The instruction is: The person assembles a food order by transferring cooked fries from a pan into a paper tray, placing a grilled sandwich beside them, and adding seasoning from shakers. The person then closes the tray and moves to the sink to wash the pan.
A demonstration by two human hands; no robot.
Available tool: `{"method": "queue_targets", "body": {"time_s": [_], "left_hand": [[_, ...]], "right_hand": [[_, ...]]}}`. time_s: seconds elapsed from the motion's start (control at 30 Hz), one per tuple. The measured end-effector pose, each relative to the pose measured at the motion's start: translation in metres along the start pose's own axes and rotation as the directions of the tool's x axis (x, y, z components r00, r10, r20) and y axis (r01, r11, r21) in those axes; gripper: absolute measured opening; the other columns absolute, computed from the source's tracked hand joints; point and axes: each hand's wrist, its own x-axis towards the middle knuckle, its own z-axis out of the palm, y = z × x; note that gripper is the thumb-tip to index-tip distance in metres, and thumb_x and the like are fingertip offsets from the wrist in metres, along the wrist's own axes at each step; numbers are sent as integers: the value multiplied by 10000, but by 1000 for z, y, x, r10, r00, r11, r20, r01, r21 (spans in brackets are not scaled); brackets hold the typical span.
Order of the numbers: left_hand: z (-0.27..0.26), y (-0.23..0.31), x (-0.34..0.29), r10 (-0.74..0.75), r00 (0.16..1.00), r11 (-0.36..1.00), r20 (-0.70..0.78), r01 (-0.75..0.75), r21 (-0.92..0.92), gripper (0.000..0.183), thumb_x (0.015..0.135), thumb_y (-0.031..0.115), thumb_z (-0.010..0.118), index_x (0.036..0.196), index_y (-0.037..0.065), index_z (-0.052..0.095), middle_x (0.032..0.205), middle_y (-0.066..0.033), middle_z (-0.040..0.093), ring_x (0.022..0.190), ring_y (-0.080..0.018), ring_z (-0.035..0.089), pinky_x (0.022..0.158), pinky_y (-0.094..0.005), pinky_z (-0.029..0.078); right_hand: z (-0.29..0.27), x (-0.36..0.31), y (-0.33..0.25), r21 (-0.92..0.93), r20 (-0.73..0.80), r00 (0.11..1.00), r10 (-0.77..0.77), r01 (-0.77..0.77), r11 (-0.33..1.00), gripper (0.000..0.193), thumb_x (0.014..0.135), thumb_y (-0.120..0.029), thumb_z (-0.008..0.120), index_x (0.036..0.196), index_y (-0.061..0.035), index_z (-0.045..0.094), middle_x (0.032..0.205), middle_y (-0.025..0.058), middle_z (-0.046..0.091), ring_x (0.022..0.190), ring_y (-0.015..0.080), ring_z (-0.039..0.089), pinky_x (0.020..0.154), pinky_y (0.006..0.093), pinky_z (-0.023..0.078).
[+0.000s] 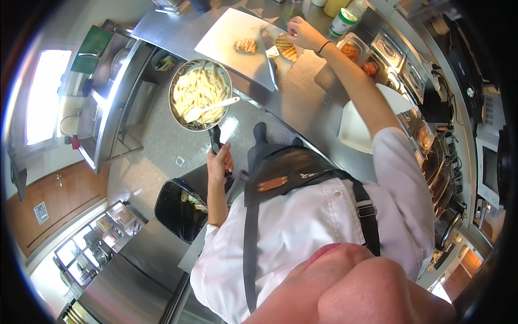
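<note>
Apparently divided: pan [182,120] left, slices [286,48] right

The left hand [219,162] is wrapped round the handle [215,139], presumably to avoid hot metal, with the pan just ahead of it, beside the counter [318,124]. The spoon [218,104] lies on the pasta [202,83], its end past the rim, likely for easy reach. The right hand [305,35] bends over the grilled slices; whether it pinches one, I cannot tell
</note>
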Motion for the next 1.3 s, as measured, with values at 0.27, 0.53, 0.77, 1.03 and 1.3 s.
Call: {"method": "queue_targets", "body": {"time_s": [0.27, 0.53, 0.77, 1.03, 1.3], "left_hand": [[-10, 28, 60, 36, 999, 997, 5, -37, 65, 240, 981, 163, 672, 826, 99, 502, 555, 37, 399, 393, -84, 382, 357, -270, 331], [-26, 88, 117, 25, 993, 997, 115, -33, 69, 205, 974, 150, 685, 864, 96, 521, 555, 32, 406, 394, -99, 387, 365, -283, 345], [1, 122, 163, 37, 958, 990, 286, -73, 118, 225, 975, 151, 704, 859, 121, 513, 561, 55, 414, 405, -85, 395, 367, -274, 336], [21, 139, 169, 23, 904, 974, 427, -117, 195, 286, 1004, 166, 656, 797, 152, 460, 542, 48, 399, 383, -79, 374, 365, -272, 324], [20, 129, 162, -42, 906, 971, 421, -63, 232, 232, 964, 133, 711, 802, 138, 546, 525, 39, 451, 381, -93, 422, 360, -275, 340]], "right_hand": [[51, -52, 79, 181, -353, 865, 357, -312, 933, 445, 1064, -384, 503, 991, 0, 715, 1008, 259, 681, 1059, 433, 604, 947, 474, 486], [-15, -212, -78, 332, -567, 413, 713, -677, 656, 131, 988, -160, 640, 947, -43, 682, 888, 135, 644, 808, 334, 628, 722, 404, 507], [-1, -295, -68, 16, -498, 242, 833, -957, 288, 386, 1041, -414, 550, 1124, -59, 675, 1118, 179, 690, 1039, 385, 654, 898, 489, 512], [27, -238, -61, 194, -352, 235, 906, -928, 317, 470, 1009, -477, 560, 1191, -50, 636, 1090, 202, 704, 979, 407, 687, 835, 523, 540], [58, -132, -57, 302, -442, 298, 846, -839, 453, 350, 947, -304, 668, 1176, -41, 637, 1058, 221, 704, 925, 439, 691, 771, 555, 540]]}}
